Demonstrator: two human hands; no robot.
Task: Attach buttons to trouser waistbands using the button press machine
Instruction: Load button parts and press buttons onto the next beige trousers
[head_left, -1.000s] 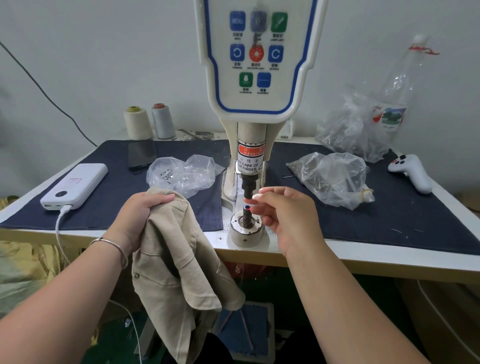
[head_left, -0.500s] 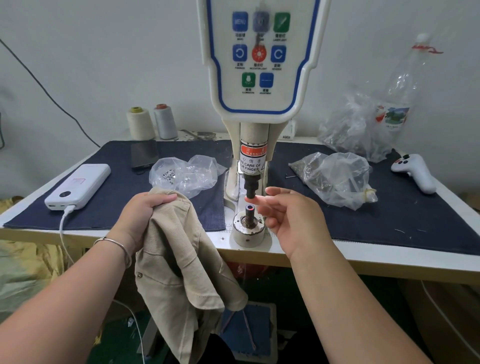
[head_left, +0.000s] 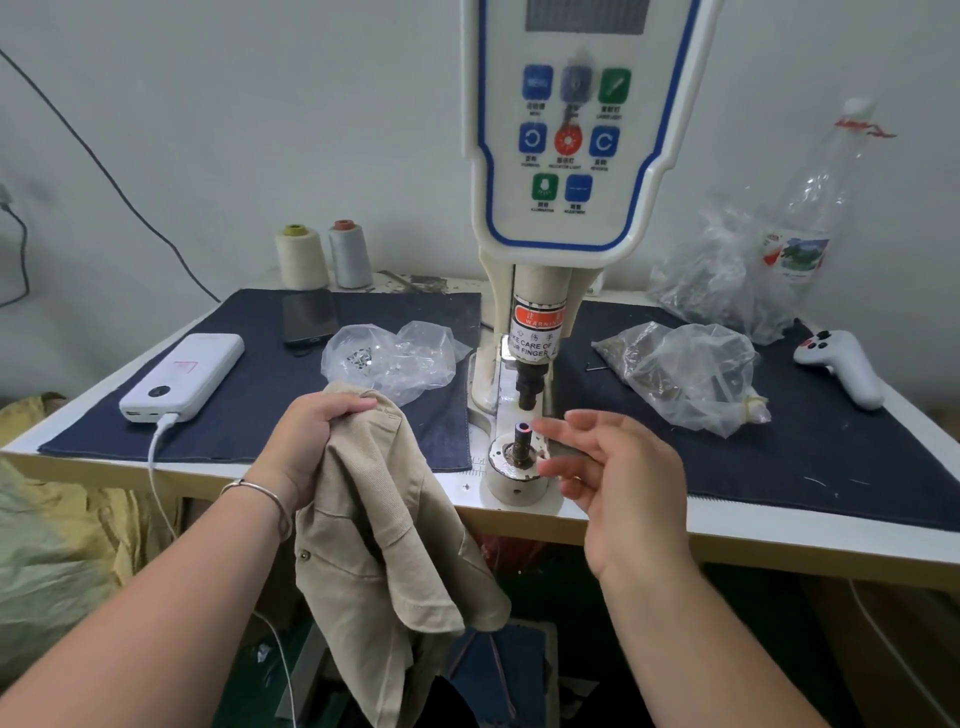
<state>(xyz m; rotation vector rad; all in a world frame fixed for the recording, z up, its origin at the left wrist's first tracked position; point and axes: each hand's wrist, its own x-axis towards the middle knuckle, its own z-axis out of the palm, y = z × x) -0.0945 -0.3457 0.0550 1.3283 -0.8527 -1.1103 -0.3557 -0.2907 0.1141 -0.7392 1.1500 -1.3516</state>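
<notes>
Left hand (head_left: 306, 447): gripping the beige trousers (head_left: 384, 545), which are hanging below the worktop (head_left: 779, 535) edge.
Right hand (head_left: 618, 478): hovering just right of the lower die post (head_left: 521, 441), fingers loosely spread, holding nothing.
Button press machine (head_left: 571, 156): its punch (head_left: 531, 387) is sitting above the post, a gap showing between them.
Left clutter: a clear bag (head_left: 387, 358), power bank (head_left: 182, 376), phone (head_left: 309, 318) and two thread cones (head_left: 322, 255) are lying there.
Right clutter: plastic bags (head_left: 691, 379), a white controller (head_left: 841, 366) and a bottle (head_left: 810, 228) are crowding that side.

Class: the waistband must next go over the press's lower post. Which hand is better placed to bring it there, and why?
Left. The left hand grips the trousers beside the lower post; the right hand holds nothing.
</notes>
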